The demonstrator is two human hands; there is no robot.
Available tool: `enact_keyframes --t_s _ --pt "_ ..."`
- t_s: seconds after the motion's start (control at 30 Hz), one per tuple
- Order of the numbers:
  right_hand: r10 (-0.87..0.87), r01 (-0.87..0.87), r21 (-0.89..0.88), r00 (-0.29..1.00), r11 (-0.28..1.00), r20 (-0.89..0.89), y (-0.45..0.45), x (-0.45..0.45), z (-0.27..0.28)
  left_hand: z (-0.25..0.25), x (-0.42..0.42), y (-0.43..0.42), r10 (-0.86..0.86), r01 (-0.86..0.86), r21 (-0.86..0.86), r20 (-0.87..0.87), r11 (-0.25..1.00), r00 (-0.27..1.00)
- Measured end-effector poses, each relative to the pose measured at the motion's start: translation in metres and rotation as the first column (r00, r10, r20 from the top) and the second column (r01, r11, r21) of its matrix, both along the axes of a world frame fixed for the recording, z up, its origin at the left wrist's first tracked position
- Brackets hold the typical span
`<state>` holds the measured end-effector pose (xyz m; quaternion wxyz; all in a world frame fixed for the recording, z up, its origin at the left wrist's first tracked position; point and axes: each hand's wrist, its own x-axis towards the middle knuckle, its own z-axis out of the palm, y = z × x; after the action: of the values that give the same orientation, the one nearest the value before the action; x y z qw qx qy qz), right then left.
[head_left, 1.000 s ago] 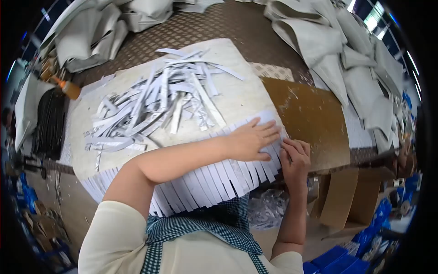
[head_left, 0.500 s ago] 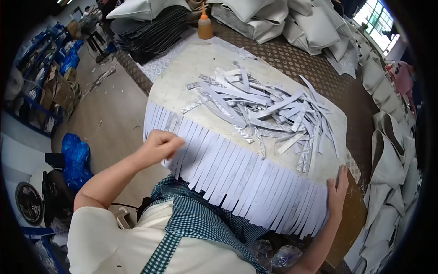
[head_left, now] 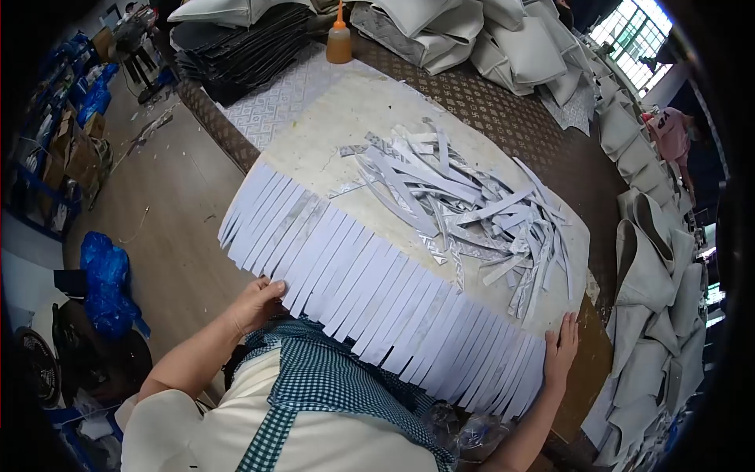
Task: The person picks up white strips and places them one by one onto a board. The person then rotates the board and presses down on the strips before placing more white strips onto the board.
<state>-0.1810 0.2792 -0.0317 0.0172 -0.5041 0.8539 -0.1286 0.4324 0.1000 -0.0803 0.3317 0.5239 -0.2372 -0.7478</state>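
Note:
A long row of thin white strips [head_left: 377,275] lies side by side along the near edge of a pale board [head_left: 330,118], their lower ends hanging over the edge. My left hand [head_left: 255,305] is at the lower ends of the strips, left of the middle, thumb and fingers closed on a strip's end. At the right end of the row, my right hand [head_left: 560,350] rests with its fingers stretched out against the board's edge. Behind the row, a loose heap of white and silvery patterned strips [head_left: 480,197] lies on the board.
An orange-capped bottle [head_left: 339,43] stands behind the board, beside a stack of black sheets [head_left: 240,51]. Folded pale pieces [head_left: 535,51] line the back and right. A brown board [head_left: 590,370] lies at the right. A person in pink [head_left: 670,134] is far right.
My left hand has moved down from above the strips to their lower ends. My right hand stays at the right edge. Earlier, one hand lay flat on the row's right end. The view has turned.

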Motion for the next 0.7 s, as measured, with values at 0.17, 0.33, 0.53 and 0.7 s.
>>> enact_keyframes --t_s 0.17,0.33,0.53,0.7 --pt "-0.182 0.182 -0.007 0.983 0.983 0.031 0.056 0.01 0.002 0.042 -0.039 -0.013 -0.031 0.041 -0.137 0.076 0.99 0.997" --pt "-0.35 0.35 -0.007 0.936 0.937 -0.036 0.116 0.004 -0.015 0.058 -0.104 -0.045 -0.128 0.173 -0.293 0.167 0.94 0.978" --pt "-0.518 0.522 0.026 0.851 0.853 -0.085 0.119 0.01 -0.023 0.077 -0.178 -0.134 -0.286 0.313 -0.378 0.127 0.871 0.95" --pt "-0.627 0.632 0.135 0.775 0.763 -0.083 0.089 0.055 0.003 0.056 -0.21 -0.198 -0.258 0.272 -0.383 0.088 0.883 0.962"
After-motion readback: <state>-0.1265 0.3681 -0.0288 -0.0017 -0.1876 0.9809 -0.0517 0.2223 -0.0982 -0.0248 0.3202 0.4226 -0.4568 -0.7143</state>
